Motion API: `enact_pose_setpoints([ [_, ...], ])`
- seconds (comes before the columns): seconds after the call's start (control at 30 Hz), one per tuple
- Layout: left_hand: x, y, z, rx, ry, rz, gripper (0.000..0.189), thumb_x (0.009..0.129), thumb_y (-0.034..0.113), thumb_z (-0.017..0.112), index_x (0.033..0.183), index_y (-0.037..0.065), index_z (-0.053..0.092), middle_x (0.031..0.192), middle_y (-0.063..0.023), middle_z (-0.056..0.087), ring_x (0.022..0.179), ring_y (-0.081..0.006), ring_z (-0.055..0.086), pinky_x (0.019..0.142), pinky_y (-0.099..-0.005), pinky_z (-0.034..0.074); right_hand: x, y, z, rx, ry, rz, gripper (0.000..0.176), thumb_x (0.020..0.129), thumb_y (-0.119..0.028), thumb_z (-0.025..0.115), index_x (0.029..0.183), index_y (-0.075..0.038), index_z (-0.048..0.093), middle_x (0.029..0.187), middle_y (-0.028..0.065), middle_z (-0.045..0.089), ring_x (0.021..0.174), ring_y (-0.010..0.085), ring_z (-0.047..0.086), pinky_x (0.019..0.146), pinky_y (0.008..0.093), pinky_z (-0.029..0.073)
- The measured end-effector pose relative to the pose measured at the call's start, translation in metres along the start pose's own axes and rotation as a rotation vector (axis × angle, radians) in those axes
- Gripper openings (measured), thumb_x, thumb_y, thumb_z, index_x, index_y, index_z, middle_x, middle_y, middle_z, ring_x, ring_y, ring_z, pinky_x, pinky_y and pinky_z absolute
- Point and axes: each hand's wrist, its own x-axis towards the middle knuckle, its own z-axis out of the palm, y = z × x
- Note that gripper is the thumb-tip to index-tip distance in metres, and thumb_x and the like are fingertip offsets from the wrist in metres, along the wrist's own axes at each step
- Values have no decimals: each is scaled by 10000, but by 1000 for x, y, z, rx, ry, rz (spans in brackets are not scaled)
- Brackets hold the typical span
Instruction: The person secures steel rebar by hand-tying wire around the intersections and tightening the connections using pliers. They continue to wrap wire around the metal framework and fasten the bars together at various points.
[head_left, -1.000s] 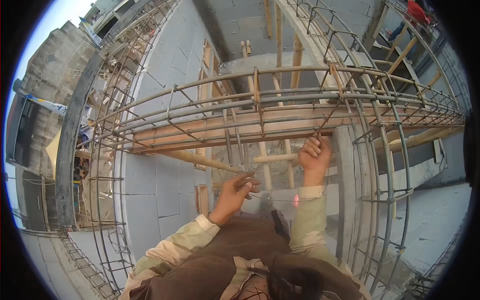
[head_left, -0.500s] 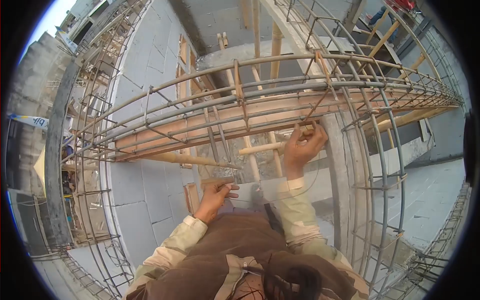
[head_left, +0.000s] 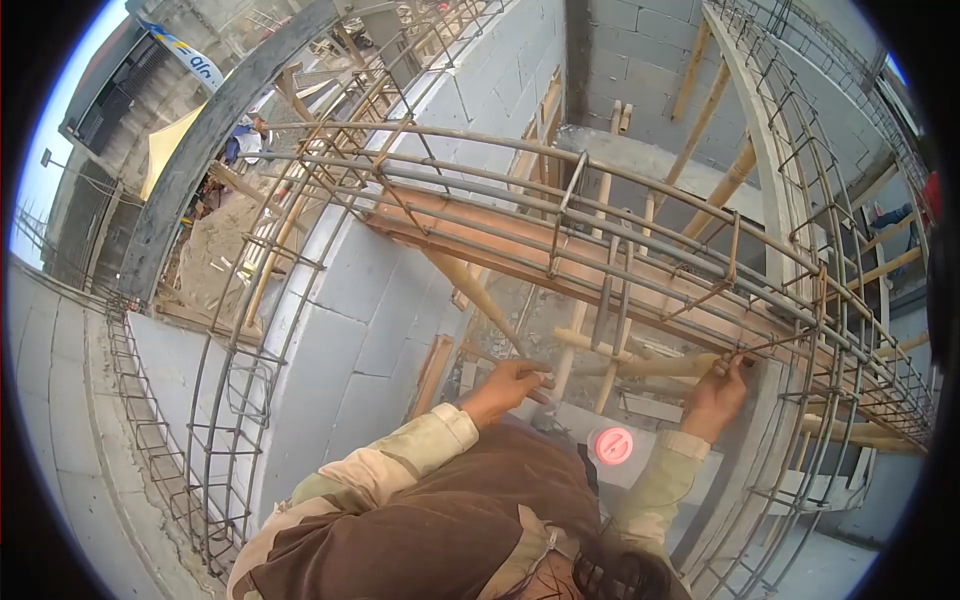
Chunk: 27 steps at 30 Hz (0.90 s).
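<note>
My left hand [head_left: 505, 390] is held in front of my chest with its fingers curled together; anything thin between them is too small to make out. My right hand [head_left: 718, 397] is raised to the underside of the rebar cage [head_left: 640, 240], by the end of a wooden formwork board [head_left: 600, 275]. Its fingers are bent closed at that corner, and what they grip is hidden. Between my two forearms, lower down, shows a round pink lid [head_left: 613, 446].
Bamboo poles [head_left: 475, 290] prop the formwork from below. A grey block wall [head_left: 350, 310] stands on the left, with another upright rebar cage [head_left: 225, 400] beside it. A concrete ledge [head_left: 735, 460] runs under my right arm. A person in blue trousers [head_left: 890, 215] is at the far right.
My view has swung left and tilted, so both hands appear further right. The pink lid has come into sight. A thin strand between my hands earlier is no longer distinguishable.
</note>
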Motion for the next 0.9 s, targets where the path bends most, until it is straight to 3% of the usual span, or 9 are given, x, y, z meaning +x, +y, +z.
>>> enact_pose_setpoints([
  [0.07,2,-6,-8,-23,16,15,432,1029,204,552,1405,-9,553,1213,-116,710,965,-181,724,590,-243,434,16,-2,-24,303,-222,277,176,1043,-65,534,1169,39,600,942,88,585,765,136,550,587,175,473],
  [0.17,4,-7,-16,-56,21,-13,404,1034,185,540,1380,-21,566,1212,-111,711,957,-169,723,575,-236,425,7,-8,-13,171,-139,234,190,1026,-82,578,1173,34,604,977,100,606,807,132,573,617,200,497],
  [0.3,11,-5,-11,-49,47,-77,343,1039,161,532,1348,30,603,1179,-101,726,928,-149,715,565,-222,398,-86,12,75,-523,294,-453,427,968,-73,636,1348,49,487,1198,115,561,1016,196,588,864,327,511],
  [0.4,23,-11,-4,-24,-31,-111,338,1035,153,529,1345,46,610,1157,-98,736,923,-149,711,591,-222,407,-146,34,85,-828,128,-689,430,941,-56,658,1309,47,461,1266,150,513,1109,226,559,883,328,508],
  [0.47,32,-12,6,-17,-40,-131,335,1032,147,526,1341,50,614,1147,-96,740,922,-149,708,610,-228,416,-161,31,106,-785,-122,-424,461,944,-137,699,1299,44,467,1230,162,557,1115,239,594,898,346,526],
  [0.53,36,-13,10,-5,-80,-160,329,1032,149,515,1327,48,618,1149,-73,738,901,-147,702,661,-241,436,-154,16,133,-363,-217,308,491,941,-254,729,1268,36,506,1182,193,613,1123,274,633,900,395,554],
  [0.6,36,-7,18,9,-118,-158,326,1031,150,519,1321,42,619,1145,-79,739,898,-148,701,675,-243,442,-139,17,149,-95,-339,733,489,935,-337,732,1203,31,553,1164,237,637,1060,312,680,847,440,586],
  [0.8,33,-3,15,-29,-149,-141,315,1016,151,543,1284,14,635,1128,-109,745,886,-154,703,695,-254,463,-127,43,192,-334,-442,872,440,935,-366,735,1081,30,611,870,160,683,745,262,701,644,366,569],
  [0.9,37,-11,-3,-32,-125,-137,337,997,143,550,1288,-10,621,1144,-148,735,931,-200,703,747,-308,498,-123,77,180,-597,-478,587,405,952,-384,711,939,19,670,673,72,640,598,163,612,548,293,463],
])
